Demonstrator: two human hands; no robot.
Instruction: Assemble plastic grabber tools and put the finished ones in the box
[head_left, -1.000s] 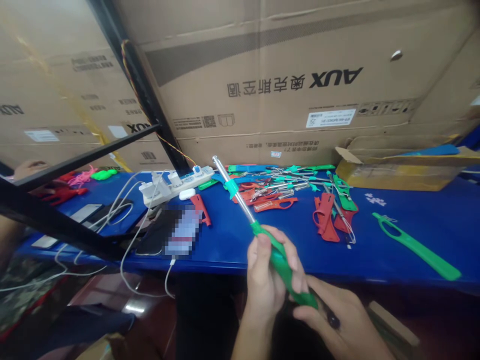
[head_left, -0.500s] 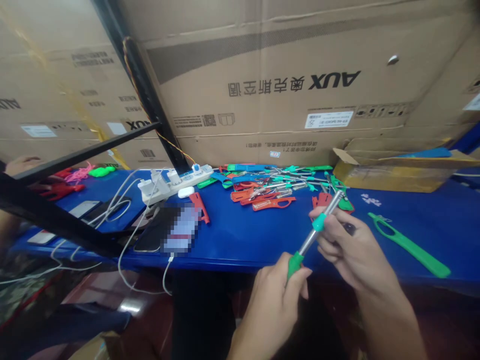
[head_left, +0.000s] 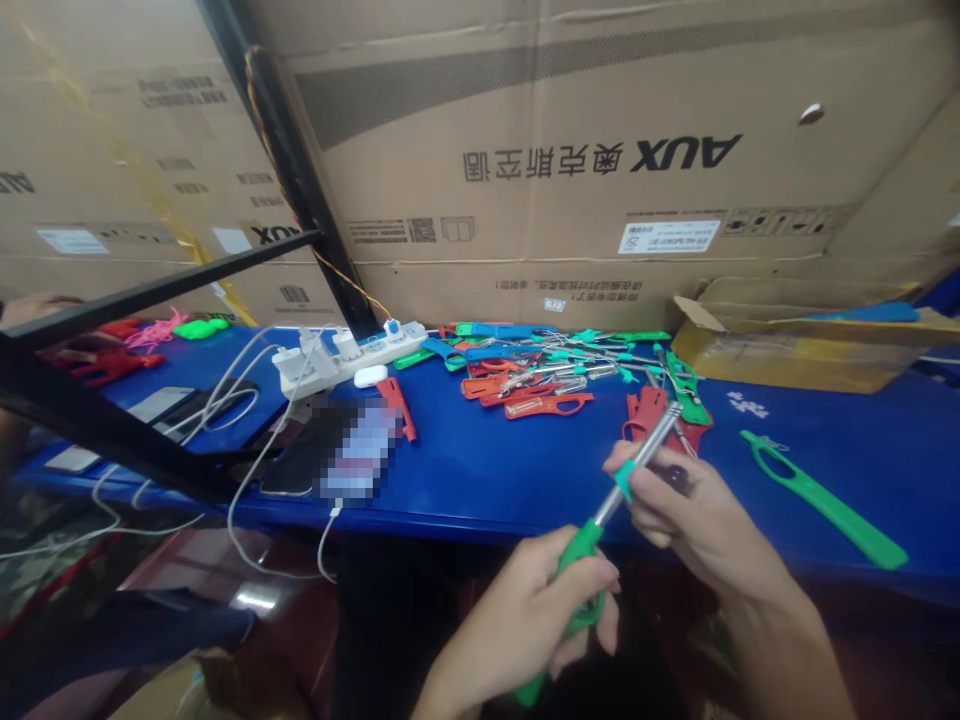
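A green-handled utility lighter (head_left: 581,545) with a metal tube slants up between my hands over the table's front edge. My left hand (head_left: 525,605) is wrapped round its handle; the handle's lower end shows below the fingers. My right hand (head_left: 701,510) pinches the teal collar (head_left: 625,478) on the tube, thumb and forefinger closed. A dark, rounded end of something (head_left: 677,480) also pokes out of that hand; its kind is hidden. To the right lies a loose green handle half (head_left: 844,510) with a finger loop and a thin wire.
A pile of red, blue and green lighter parts (head_left: 547,370) lies at the back. An opened carton (head_left: 795,350) stands right of it. Phones (head_left: 360,455), a power strip (head_left: 352,365) and white cables lie left. A black metal frame (head_left: 150,440) crosses there; another person's hand (head_left: 45,312) is beyond it.
My left hand has moved down and left, and more of the green handle shows. My right hand has shifted slightly down with the teal collar. The view has also shifted a little.
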